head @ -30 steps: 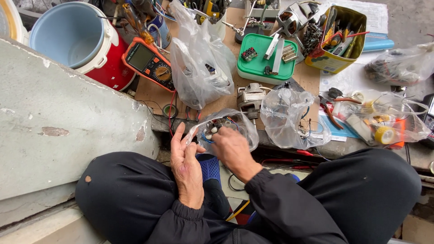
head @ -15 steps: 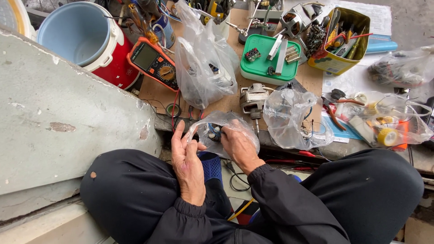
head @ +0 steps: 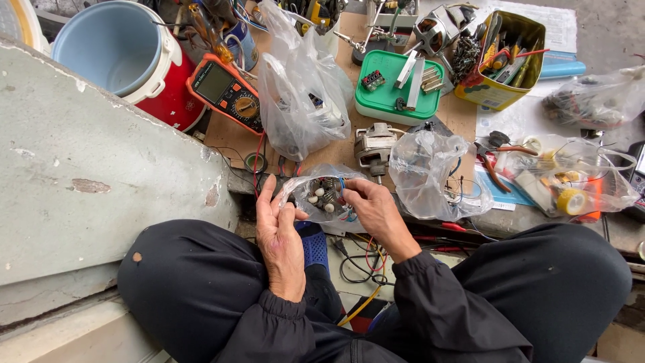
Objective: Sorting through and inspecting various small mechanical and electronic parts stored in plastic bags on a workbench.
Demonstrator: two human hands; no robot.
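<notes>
Fingers (head: 334,190) of my right hand (head: 376,214) are pinched shut on the top edge of the bag (head: 322,196); left hand (head: 279,235) cups it from the side, thumb and fingers closed on the plastic. Bag is held in the air above my lap, just off the near edge of the worktop (head: 349,151). Inside: a small metal part (head: 327,193) with coil-like windings, white round pieces and coloured wires.

Judgement: best done with the left hand holding the plastic taut and steady while the right works the mouth, keeping the bag upright so the loose white pieces don't spill. Wires look snag-prone; ease, don't pull.

Around it: second bag (head: 423,171) just right, motor (head: 373,148) beyond, larger bag (head: 302,101) behind, multimeter (head: 226,91) to the left, green lid (head: 396,87) with small parts, yellow tin (head: 500,60) of tools.

Hard to make out: plastic glare blurs the part; cannot tell how many wires or whether the mouth is open. My palms are hidden. Leads under my wrists run out of sight between my knees.
</notes>
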